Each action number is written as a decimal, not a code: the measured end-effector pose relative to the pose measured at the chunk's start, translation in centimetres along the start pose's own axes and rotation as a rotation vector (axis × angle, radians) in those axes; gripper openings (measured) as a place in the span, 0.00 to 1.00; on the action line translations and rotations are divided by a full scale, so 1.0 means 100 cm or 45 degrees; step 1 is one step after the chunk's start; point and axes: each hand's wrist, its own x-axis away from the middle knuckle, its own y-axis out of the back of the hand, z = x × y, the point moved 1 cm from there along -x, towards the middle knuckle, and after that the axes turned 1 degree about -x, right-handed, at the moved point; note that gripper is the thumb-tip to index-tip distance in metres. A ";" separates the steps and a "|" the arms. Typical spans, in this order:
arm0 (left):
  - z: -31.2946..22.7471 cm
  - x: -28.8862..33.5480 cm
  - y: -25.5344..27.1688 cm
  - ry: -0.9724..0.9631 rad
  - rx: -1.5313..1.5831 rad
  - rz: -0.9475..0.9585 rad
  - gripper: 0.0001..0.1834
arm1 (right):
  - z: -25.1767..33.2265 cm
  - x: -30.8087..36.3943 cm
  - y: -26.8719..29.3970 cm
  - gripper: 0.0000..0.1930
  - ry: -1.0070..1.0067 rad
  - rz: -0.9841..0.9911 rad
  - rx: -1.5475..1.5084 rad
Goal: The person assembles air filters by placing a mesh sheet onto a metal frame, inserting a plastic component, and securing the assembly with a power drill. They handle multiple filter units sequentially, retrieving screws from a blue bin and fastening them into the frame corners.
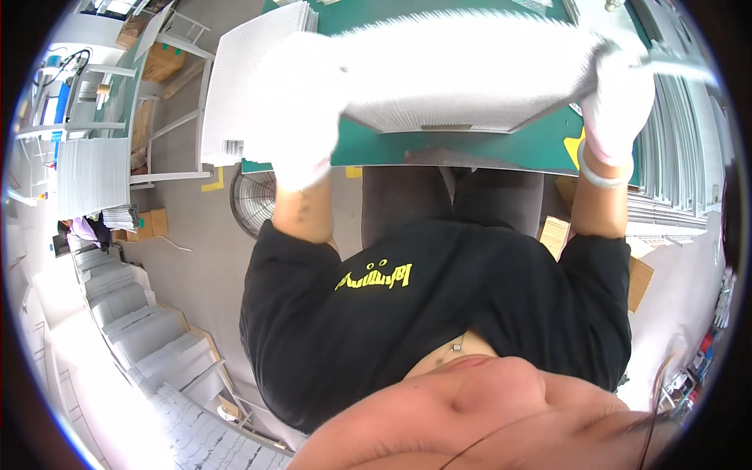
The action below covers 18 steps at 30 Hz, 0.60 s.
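Observation:
A white pleated panel [462,74], with fine ridges along its edges, spans the space between my hands above a green tabletop [470,149]. My left hand [301,117], in a white glove, is closed at the panel's left end; glare washes out its fingers. At the right end, my gloved right hand [619,113] grips the panel's corner, the fingers partly hidden behind the edge. A blurred pale strip [677,69] sticks out to the right of that hand. Beside my left hand stands a stack of white pleated sheets [235,86], partly covered by the hand.
More pale ridged panels [681,149] stand packed along the table's right side. A round wire-grille fan [252,202] is on the floor below the table's left corner. White metal frames [176,117] stand at left, and long rows of grey stacks [141,321] lie behind them.

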 end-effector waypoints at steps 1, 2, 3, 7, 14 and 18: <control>-0.003 0.012 -0.004 -0.030 0.271 0.081 0.15 | -0.005 0.013 0.002 0.09 0.065 -0.056 0.050; -0.009 0.017 -0.006 -0.162 0.561 0.261 0.15 | 0.003 0.019 0.005 0.10 0.011 -0.152 -0.269; -0.006 0.011 -0.006 -0.305 0.864 0.469 0.15 | 0.015 0.027 0.006 0.12 -0.003 -0.266 -0.704; -0.006 0.022 -0.001 -0.138 0.947 1.281 0.20 | 0.066 0.045 0.017 0.24 0.547 -0.126 -1.822; 0.045 0.064 -0.015 0.117 -0.138 1.532 0.26 | 0.089 0.056 0.042 0.17 0.606 0.500 -1.712; 0.063 0.070 -0.017 0.030 -0.241 1.490 0.21 | 0.094 0.053 0.045 0.15 0.603 0.573 -1.627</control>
